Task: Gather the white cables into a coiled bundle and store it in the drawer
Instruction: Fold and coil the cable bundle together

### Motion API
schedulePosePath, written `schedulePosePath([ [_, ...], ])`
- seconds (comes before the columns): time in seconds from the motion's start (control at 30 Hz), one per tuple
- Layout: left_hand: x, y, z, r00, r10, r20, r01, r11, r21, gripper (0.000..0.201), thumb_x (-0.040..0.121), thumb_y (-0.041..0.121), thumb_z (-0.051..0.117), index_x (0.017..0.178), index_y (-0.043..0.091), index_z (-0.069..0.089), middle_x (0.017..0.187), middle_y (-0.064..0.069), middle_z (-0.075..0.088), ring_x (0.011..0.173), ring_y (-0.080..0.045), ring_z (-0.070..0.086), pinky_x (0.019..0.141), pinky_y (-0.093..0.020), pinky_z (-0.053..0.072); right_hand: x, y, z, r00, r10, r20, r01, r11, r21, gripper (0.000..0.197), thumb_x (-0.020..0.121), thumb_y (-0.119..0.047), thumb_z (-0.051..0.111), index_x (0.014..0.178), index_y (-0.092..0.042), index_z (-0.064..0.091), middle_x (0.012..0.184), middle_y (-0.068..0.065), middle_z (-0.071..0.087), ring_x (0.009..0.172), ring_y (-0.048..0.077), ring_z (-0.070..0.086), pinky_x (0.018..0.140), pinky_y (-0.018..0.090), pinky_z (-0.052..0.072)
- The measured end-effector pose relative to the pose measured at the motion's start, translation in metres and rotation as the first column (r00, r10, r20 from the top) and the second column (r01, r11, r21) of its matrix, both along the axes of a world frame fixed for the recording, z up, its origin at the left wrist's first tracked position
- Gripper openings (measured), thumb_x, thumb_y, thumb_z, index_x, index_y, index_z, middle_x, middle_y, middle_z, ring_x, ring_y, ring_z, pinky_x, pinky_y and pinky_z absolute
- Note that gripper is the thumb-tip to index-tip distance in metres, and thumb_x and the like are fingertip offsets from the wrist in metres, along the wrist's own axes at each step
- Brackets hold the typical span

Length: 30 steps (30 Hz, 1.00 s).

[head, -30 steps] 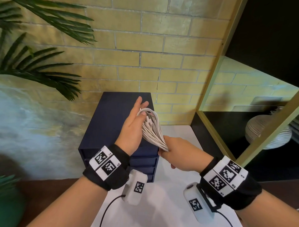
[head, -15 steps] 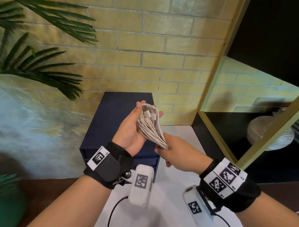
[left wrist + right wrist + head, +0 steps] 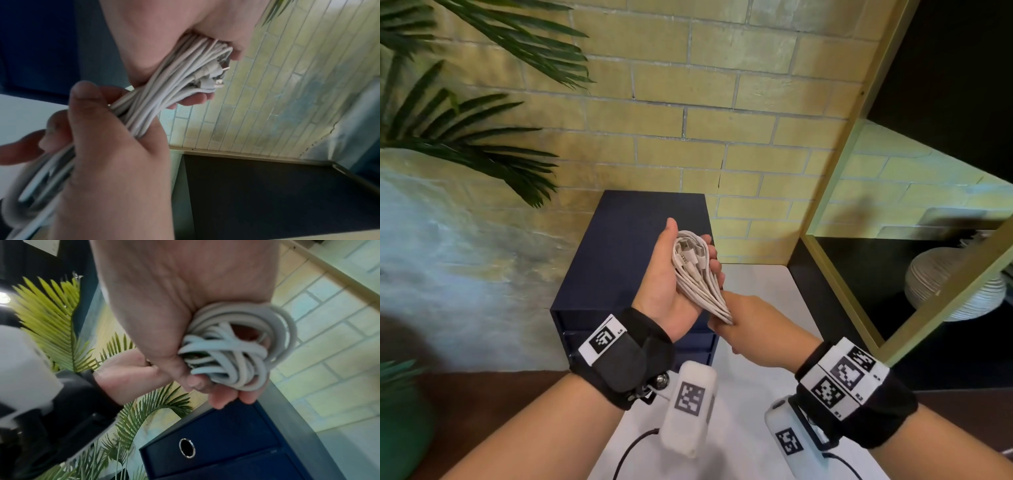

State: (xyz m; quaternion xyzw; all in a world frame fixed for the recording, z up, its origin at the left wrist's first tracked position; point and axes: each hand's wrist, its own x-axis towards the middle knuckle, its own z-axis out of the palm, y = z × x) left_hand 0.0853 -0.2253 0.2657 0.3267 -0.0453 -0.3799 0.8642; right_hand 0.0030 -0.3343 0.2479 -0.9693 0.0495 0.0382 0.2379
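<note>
Above the dark blue drawer unit (image 3: 633, 240), the left hand (image 3: 671, 284) cups the white cable bundle's (image 3: 698, 274) plug end, fingers apparently curled round it, while the right hand (image 3: 753, 329) clenches its lower loops.

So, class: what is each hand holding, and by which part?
Both hold the white cable bundle: the left hand cradles its connector end, the right hand grips the opposite looped end.

Soft, even light on the brick wall (image 3: 688, 113) — my head view bends at the edges, and both wrist views blur up close.
</note>
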Motion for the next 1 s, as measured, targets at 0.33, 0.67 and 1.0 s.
schedulePosePath([
  [0.33, 0.002, 0.003, 0.003, 1.0, -0.01, 0.016, 0.011, 0.999, -0.032, 0.046, 0.093, 0.055, 0.038, 0.096, 0.016, 0.062, 0.071, 0.0, 0.055, 0.058, -0.012, 0.05, 0.067, -0.029, 0.039, -0.003, 0.001, -0.011, 0.99, 0.007, 0.142, -0.002, 0.999, -0.034, 0.013, 0.094, -0.025, 0.044, 0.102, -0.016, 0.049, 0.086, 0.008, 0.064, 0.072, 0.026, 0.058, 0.065, 0.04, 0.051],
  [0.67, 0.004, -0.002, 0.008, 0.979, 0.075, 0.187, -0.094, 0.991, 0.096, 0.046, 0.092, 0.054, 0.041, 0.096, 0.013, 0.062, 0.075, -0.006, 0.068, 0.059, -0.014, 0.063, 0.07, -0.033, 0.056, 0.001, 0.003, -0.009, 0.993, 0.013, 0.119, -0.011, 1.0, -0.015, 0.015, 0.093, -0.027, 0.045, 0.104, -0.018, 0.048, 0.091, 0.007, 0.065, 0.076, 0.027, 0.059, 0.071, 0.044, 0.052],
  [1.0, 0.01, 0.002, 0.008, 0.971, -0.016, 0.239, -0.027, 0.984, 0.177, 0.072, 0.086, 0.07, 0.027, 0.117, 0.015, 0.062, 0.108, -0.008, 0.072, 0.096, -0.022, 0.069, 0.091, -0.041, 0.052, 0.0, -0.003, -0.001, 0.992, -0.052, 0.115, 0.035, 0.989, 0.144, 0.009, 0.092, -0.023, 0.048, 0.095, -0.015, 0.05, 0.083, 0.009, 0.064, 0.072, 0.029, 0.061, 0.072, 0.044, 0.052],
])
